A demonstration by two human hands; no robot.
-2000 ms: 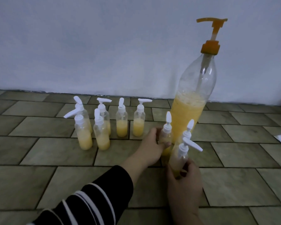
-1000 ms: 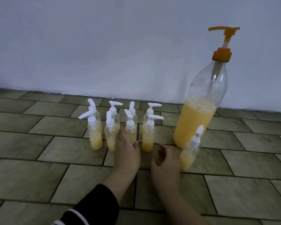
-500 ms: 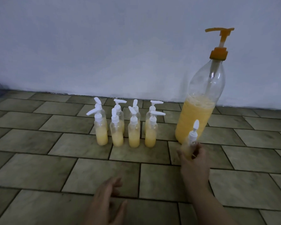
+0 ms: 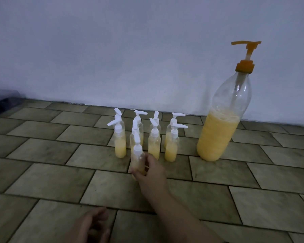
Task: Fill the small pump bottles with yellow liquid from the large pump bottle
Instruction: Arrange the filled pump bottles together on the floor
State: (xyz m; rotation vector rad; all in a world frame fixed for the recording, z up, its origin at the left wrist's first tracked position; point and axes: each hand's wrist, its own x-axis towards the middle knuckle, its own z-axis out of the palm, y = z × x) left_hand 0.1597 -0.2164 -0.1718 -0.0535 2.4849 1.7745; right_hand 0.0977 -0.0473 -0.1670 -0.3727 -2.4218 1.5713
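1. Tiled floor (image 4: 42, 172) meets a pale wall (image 4: 112, 41); a dark object (image 4: 2, 100) sits at far 9 o'clock, too dim to identify.
2. Large pump bottle (image 4: 219, 135) – upright at 3 o'clock of the cluster, well apart from both hands, roughly half full of yellow liquid, orange pump head on top.
3. Right hand (image 4: 152, 174) – fingers curled round a small bottle (image 4: 138, 159), holding it at the body. Bottle's long axis is near vertical, white nozzle up. It sits just at 6 o'clock of the cluster, close in front of the front row; whether its base touches the floor I cannot tell, motion blur.
4. Left hand (image 4: 93, 225) – low at 7 o'clock of the held bottle, fingers loosely curled, holding nothing, near the floor.
5. Cluster of small pump bottles (image 4: 154, 141) – two rows, all upright, white pumps on, each with yellow liquid in the lower part.
6. Judgement – the held bottle looks set to join the cluster as a new front row. The gap lies toward 12 o'clock from the right hand, which is the nearer hand; the risk is knocking the front-row bottles.
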